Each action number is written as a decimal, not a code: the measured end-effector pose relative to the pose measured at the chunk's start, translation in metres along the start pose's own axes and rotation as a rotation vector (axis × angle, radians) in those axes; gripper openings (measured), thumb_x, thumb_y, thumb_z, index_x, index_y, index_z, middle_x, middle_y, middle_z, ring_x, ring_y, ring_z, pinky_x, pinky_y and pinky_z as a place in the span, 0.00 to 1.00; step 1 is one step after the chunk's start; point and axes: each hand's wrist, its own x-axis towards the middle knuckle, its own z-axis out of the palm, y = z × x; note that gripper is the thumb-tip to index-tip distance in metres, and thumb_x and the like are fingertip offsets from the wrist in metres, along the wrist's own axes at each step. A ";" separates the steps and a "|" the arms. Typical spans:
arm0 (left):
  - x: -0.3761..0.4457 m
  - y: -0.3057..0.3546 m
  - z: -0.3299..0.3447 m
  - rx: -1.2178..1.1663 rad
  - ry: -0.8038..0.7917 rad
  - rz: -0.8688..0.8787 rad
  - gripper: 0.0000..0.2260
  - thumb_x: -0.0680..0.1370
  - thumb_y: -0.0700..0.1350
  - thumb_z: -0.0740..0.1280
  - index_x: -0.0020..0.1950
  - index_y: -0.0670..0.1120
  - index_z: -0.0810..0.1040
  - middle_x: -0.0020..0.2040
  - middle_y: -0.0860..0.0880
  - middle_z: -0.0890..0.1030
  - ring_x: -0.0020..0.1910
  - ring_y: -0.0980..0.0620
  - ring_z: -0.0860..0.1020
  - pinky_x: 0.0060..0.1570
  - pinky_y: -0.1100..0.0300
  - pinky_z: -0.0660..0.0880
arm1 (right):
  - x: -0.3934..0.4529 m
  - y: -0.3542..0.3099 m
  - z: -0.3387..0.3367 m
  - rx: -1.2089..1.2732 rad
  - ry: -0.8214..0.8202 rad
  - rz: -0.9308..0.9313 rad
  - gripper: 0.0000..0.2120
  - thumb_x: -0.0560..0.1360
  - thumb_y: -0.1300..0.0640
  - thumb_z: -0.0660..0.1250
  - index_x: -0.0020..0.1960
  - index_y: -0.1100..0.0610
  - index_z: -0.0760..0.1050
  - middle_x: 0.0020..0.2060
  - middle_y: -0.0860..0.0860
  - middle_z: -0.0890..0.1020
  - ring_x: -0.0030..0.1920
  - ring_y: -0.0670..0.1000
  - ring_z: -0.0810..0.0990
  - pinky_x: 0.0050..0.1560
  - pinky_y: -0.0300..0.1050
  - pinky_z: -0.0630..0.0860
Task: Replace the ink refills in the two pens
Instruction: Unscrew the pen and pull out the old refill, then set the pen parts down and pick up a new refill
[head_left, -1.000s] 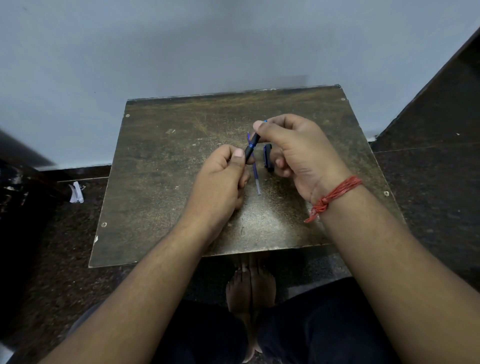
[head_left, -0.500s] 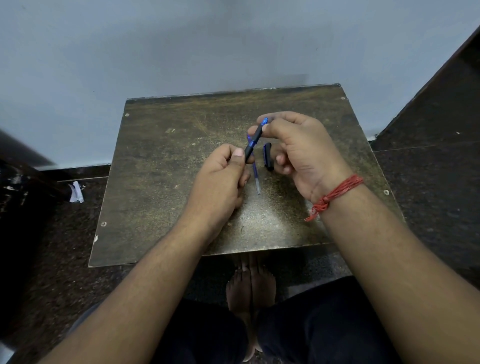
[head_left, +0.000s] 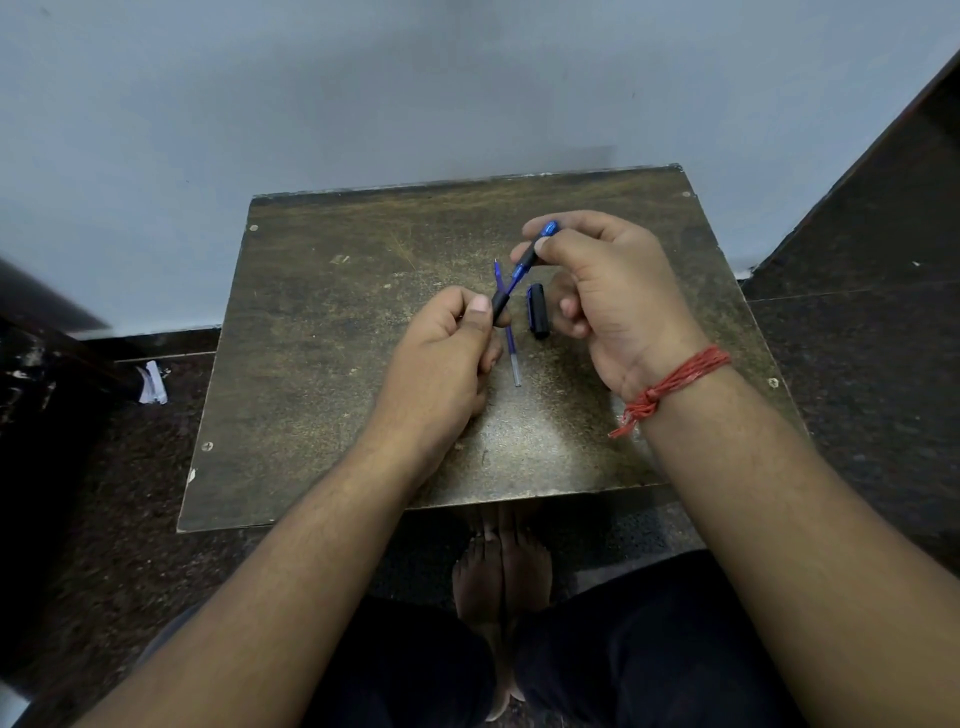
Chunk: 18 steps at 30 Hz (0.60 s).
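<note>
A dark pen barrel (head_left: 501, 300) is held in my left hand (head_left: 447, 358), gripped between thumb and fingers. My right hand (head_left: 608, 291) pinches the blue front part of the pen (head_left: 535, 247), which is drawn out and up to the right of the barrel; blue shows between the two pieces. Below them a thin blue ink refill (head_left: 509, 332) lies on the table, its clear end nearest me. A black pen cap (head_left: 537, 312) lies just right of the refill, beside my right fingers.
The worn brown table (head_left: 322, 364) stands against a pale wall, with dark floor on both sides. A white scrap (head_left: 151, 384) lies on the floor at the left. My feet (head_left: 501, 582) show under the table's near edge.
My right hand has moved up and to the right, drawing the blue part farther out of the dark barrel. My left hand has hardly moved.
</note>
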 end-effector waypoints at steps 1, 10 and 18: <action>0.000 0.000 0.000 0.004 0.000 0.003 0.15 0.87 0.47 0.56 0.54 0.35 0.72 0.28 0.54 0.69 0.21 0.59 0.60 0.22 0.66 0.57 | 0.001 0.000 -0.001 0.015 0.001 -0.009 0.07 0.76 0.66 0.64 0.51 0.62 0.80 0.42 0.55 0.87 0.22 0.46 0.64 0.21 0.35 0.58; 0.000 -0.002 -0.001 0.099 -0.011 0.076 0.13 0.83 0.52 0.58 0.48 0.46 0.76 0.30 0.54 0.70 0.24 0.57 0.62 0.28 0.60 0.58 | 0.004 -0.007 -0.009 0.193 0.156 -0.185 0.03 0.79 0.63 0.66 0.50 0.58 0.78 0.43 0.55 0.85 0.23 0.46 0.65 0.22 0.34 0.60; 0.002 0.000 -0.006 0.077 0.052 0.083 0.14 0.86 0.47 0.57 0.53 0.37 0.73 0.29 0.55 0.71 0.22 0.59 0.62 0.24 0.64 0.59 | 0.013 -0.007 -0.030 -0.639 0.234 -0.377 0.01 0.76 0.55 0.70 0.46 0.51 0.79 0.38 0.47 0.81 0.38 0.47 0.78 0.42 0.42 0.76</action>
